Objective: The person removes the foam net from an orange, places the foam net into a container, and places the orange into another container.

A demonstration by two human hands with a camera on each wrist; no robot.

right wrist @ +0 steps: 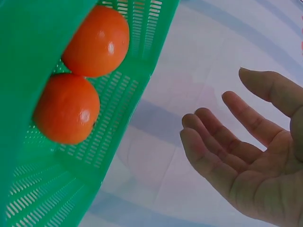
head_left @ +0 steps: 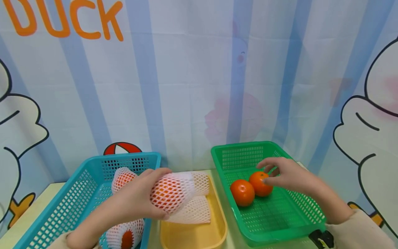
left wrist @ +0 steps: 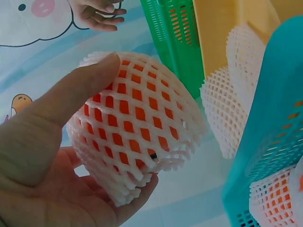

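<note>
My left hand (head_left: 141, 197) grips a glossy orange-coloured fruit (left wrist: 137, 118) in a white foam net sleeve, held over the gap between the blue basket (head_left: 69, 197) and the yellow tray (head_left: 186, 235). In the left wrist view the thumb lies across the top of the net and the fingers curl beneath it. White foam nets (head_left: 202, 211) lie in the yellow tray, just beyond the held fruit. My right hand (head_left: 287, 174) is above the green basket (head_left: 225, 200), fingers loosely bent and holding nothing. Two bare fruits (head_left: 242, 192) sit side by side in that basket.
Netted fruits (head_left: 125, 235) lie in the blue basket on the left. The yellow tray stands between the two baskets on a pale table (head_left: 53, 193). Behind them hangs a striped cloth (head_left: 192, 86) with cartoon prints. A small black object (head_left: 321, 238) is near the green basket's front right corner.
</note>
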